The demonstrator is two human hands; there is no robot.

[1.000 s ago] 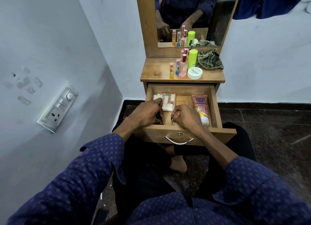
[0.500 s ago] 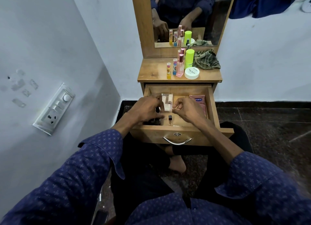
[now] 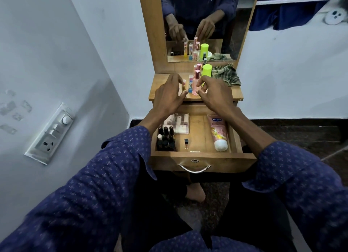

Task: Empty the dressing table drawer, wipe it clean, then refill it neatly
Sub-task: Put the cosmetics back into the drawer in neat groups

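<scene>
Wooden and pulled open, the drawer (image 3: 202, 158) is sitting under the tabletop (image 3: 163, 84) of the dressing table, and some things are already lying inside it. A group of dark small bottles (image 3: 166, 138) is standing in its front left corner, a flat pale packet (image 3: 177, 123) is lying just behind them, one tiny bottle (image 3: 186, 143) is standing alone near the middle front, and a pink lotion tube (image 3: 218, 132) is lying along the right side with its white cap toward the front. Both hands are reaching over the tabletop. The left hand (image 3: 169, 95) is spreading its fingers wide around a small yellow bottle (image 3: 183, 85) and it is not clear if it is touching it. The right hand (image 3: 214, 95) is curling its fingers loosely beside a pink bottle (image 3: 196, 82), holding nothing that can be seen. A green cylinder (image 3: 206, 70) and a crumpled striped cloth (image 3: 227, 75) are resting further back, near the mirror (image 3: 199, 16).
</scene>
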